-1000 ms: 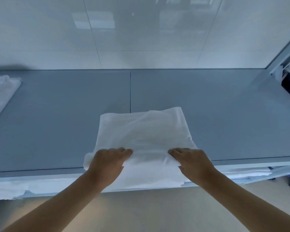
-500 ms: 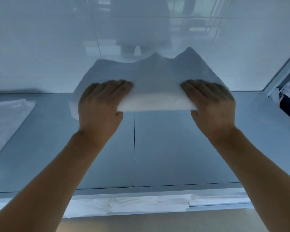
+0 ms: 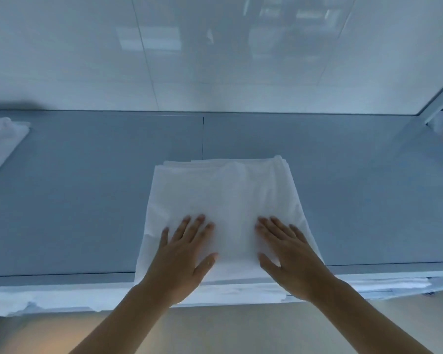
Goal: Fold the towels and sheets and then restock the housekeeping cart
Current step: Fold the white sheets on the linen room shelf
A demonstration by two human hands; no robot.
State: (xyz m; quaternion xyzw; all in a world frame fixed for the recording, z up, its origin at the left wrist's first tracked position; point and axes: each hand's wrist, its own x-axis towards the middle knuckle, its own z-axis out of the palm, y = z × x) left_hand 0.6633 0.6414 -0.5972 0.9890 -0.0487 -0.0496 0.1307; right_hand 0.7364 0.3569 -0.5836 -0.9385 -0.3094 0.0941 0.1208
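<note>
A folded white sheet (image 3: 225,192) lies in several layers on the grey table (image 3: 87,195), reaching from the table's middle to its near edge. My left hand (image 3: 184,254) rests flat on the sheet's near left part, fingers spread. On the near right part my right hand (image 3: 289,254) lies flat too, fingers spread. Neither hand grips the cloth.
Another white cloth (image 3: 0,144) lies at the table's far left. More white linen (image 3: 62,300) shows on a shelf under the table's front edge. A glossy white tiled wall (image 3: 215,60) stands behind. A metal frame (image 3: 437,98) and dark items are at the right.
The hands gripped the sheet's near edge, lifted it up and over, laid it down folded in half, then let go and now press flat on top.
</note>
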